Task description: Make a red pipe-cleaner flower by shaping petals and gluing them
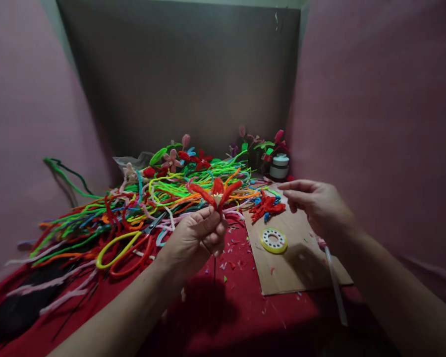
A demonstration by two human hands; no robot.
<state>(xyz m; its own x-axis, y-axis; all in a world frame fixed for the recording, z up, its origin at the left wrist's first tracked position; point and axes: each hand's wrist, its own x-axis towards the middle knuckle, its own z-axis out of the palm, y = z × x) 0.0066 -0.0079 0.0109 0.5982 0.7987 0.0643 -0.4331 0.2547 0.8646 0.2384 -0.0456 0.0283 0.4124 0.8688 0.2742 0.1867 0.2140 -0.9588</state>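
A red fuzzy pipe-cleaner flower [218, 187] with pale stamens at its centre is pinched in my left hand [202, 230], its petals spread upward. The flower's thin dark stem hangs below the fingers. My right hand [315, 203] hovers over the right part of the cardboard [256, 270], fingers stretched forward with the tips slightly apart; I make out nothing in them. Closest to its fingertips is a cluster of red and blue fuzzy pieces [267, 206] on the cardboard. A roll of tape [273, 240] with a yellow rim lies just in front of that cluster.
Many coloured pipe cleaners [178, 186] are heaped at left. Scissors [134, 248] with yellow and red handles lie at the heap's front. Finished fuzzy flowers [173, 161] and a white-lidded jar [280, 166] stand behind. A glue stick [334, 285] crosses the cardboard's edge. Scraps litter the red cloth [241, 307].
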